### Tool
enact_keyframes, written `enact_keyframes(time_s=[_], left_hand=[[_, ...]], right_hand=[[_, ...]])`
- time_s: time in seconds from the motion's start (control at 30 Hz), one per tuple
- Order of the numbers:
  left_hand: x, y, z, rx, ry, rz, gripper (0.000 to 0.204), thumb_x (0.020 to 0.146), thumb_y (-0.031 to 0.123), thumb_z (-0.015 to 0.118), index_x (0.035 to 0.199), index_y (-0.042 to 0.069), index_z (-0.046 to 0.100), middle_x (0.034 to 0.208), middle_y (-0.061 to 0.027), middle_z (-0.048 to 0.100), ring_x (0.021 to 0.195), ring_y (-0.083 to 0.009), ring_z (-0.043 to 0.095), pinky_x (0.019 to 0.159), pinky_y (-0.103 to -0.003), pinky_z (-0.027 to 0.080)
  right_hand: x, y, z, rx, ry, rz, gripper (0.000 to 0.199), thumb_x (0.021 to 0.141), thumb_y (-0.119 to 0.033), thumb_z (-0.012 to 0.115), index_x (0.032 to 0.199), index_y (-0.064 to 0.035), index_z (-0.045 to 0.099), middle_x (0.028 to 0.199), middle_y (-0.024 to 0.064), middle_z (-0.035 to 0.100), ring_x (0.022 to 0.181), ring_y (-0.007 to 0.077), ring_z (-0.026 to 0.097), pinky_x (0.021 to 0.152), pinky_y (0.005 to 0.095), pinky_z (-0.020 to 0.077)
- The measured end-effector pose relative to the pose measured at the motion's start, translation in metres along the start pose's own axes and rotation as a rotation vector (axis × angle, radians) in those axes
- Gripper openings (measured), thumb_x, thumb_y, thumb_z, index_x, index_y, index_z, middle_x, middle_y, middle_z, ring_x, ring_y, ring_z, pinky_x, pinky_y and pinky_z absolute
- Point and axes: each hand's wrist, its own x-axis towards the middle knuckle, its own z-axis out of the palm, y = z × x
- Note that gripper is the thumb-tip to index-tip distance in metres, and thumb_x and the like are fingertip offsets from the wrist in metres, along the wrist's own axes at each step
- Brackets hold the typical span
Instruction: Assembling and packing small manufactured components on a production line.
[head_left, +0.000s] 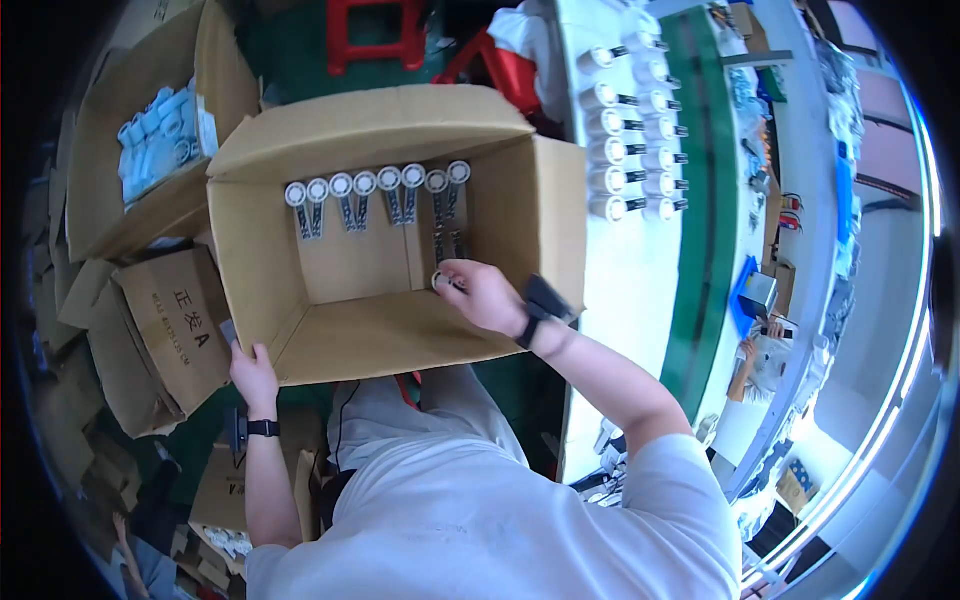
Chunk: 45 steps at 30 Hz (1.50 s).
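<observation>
The left hand [254, 375] grips the cardboard box's [330, 340] near-left corner, steadying it, while the right hand [485, 295] pinches a round-headed white part [441, 279] inside.

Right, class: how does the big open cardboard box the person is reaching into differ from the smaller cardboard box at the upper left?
The big open cardboard box holds one row of white round-headed parts along its far wall; the smaller cardboard box holds a heap of pale blue-white parts. The big box has the left hand on its corner and the right hand inside; the smaller box is untouched. Both are brown, with flaps open.
</observation>
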Motion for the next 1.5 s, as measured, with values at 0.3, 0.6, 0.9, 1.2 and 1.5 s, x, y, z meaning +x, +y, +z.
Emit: enact_keyframes(time_s=[0.3, 0.6, 0.9, 1.2, 1.5], left_hand=[[0.009, 0.003, 0.003, 0.087, 0.040, 0.012, 0.026, 0.091, 0.017, 0.056, 0.109, -0.001, 0.058, 0.098, -0.0236, 0.067, 0.093, -0.0414, 0.064, 0.080, -0.047, 0.050], [0.014, -0.027, 0.014, 0.197, 0.128, 0.023, 0.028, 0.090, 0.019, 0.059, 0.110, 0.000, 0.059, 0.101, -0.0227, 0.068, 0.094, -0.0407, 0.065, 0.082, -0.045, 0.051], [0.009, -0.007, 0.008, 0.245, 0.129, 0.013, 0.030, 0.089, 0.019, 0.061, 0.110, -0.001, 0.060, 0.102, -0.0232, 0.067, 0.096, -0.0400, 0.065, 0.083, -0.045, 0.050], [0.009, 0.006, 0.006, 0.329, 0.119, -0.051, 0.031, 0.089, 0.020, 0.060, 0.111, -0.001, 0.060, 0.102, -0.0235, 0.067, 0.096, -0.0403, 0.064, 0.083, -0.044, 0.050], [0.007, 0.006, 0.005, 0.252, 0.090, -0.019, 0.029, 0.089, 0.019, 0.059, 0.109, -0.002, 0.061, 0.101, -0.0236, 0.067, 0.095, -0.0402, 0.065, 0.082, -0.045, 0.050]], right_hand=[[-0.033, 0.169, -0.230, -0.534, 0.824, 0.217, 0.047, 0.085, -0.028, 0.070, 0.119, 0.0014, 0.059, 0.112, 0.0263, 0.061, 0.108, 0.0364, 0.058, 0.091, 0.0437, 0.0477], [0.000, 0.286, -0.286, -0.676, 0.880, 0.580, 0.066, 0.080, -0.043, 0.070, 0.128, -0.0015, 0.051, 0.122, 0.0292, 0.049, 0.115, 0.0417, 0.046, 0.093, 0.0500, 0.0436], [0.018, 0.257, -0.295, -0.679, 0.901, 0.571, 0.063, 0.081, -0.046, 0.068, 0.124, -0.0026, 0.054, 0.104, 0.0250, 0.060, 0.101, 0.0418, 0.055, 0.084, 0.0495, 0.0475], [0.007, 0.270, -0.303, -0.694, 0.846, 0.463, 0.054, 0.080, -0.048, 0.070, 0.107, -0.0019, 0.059, 0.088, 0.0224, 0.065, 0.086, 0.0414, 0.060, 0.078, 0.0503, 0.0482], [-0.029, 0.279, -0.280, -0.701, 0.840, 0.438, 0.057, 0.079, -0.048, 0.073, 0.108, -0.0014, 0.058, 0.087, 0.0222, 0.065, 0.085, 0.0417, 0.060, 0.075, 0.0507, 0.0488]])
